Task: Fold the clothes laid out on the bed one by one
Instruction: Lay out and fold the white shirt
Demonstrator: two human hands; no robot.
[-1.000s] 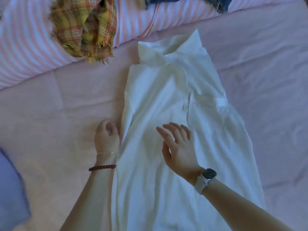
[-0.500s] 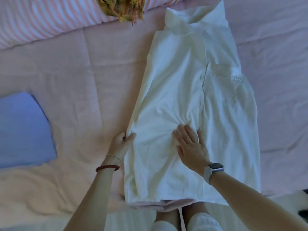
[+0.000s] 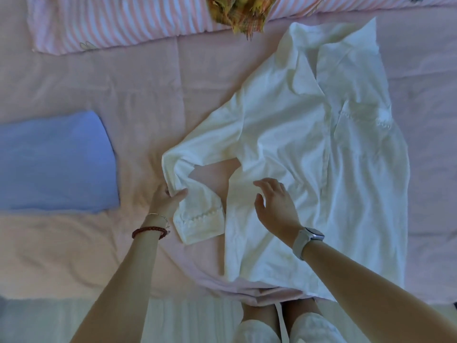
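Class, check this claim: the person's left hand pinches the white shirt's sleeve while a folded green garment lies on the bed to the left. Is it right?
Not quite. In the head view the folded garment is blue, not green. The left hand does pinch the white shirt's sleeve.

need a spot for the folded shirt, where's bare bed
Bare pink bedsheet lies between the striped pillow, the folded blue garment and the white shirt; another strip lies nearer, below the blue garment. The middle and right are crowded by the shirt and both hands.
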